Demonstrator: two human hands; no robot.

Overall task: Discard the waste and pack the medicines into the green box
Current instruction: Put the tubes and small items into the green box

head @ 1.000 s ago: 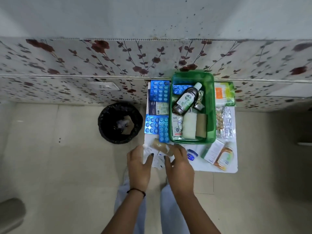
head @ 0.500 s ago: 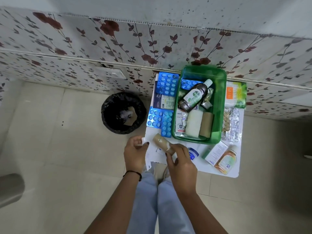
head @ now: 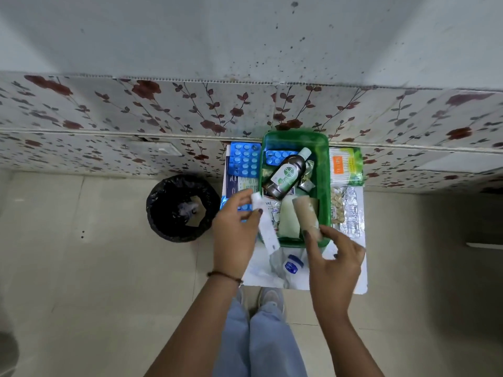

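The green box stands on a small white table against the wall. A brown antiseptic bottle, a blue blister strip, a white roll and foil sachets lie in it. My right hand grips a tan bandage roll by its near end, the roll lying over the box's front part. Left of the box my left hand pinches a strip of white paper.
A black-lined bin sits on the floor left of the table. Blue blister packs lie left of the box; a cotton-bud pack and foil strips lie right of it. A small blue jar rests near the front.
My right hand has carried the tan roll from the table's front edge forward into the green box. My left hand has lifted the white paper strip up beside the box.
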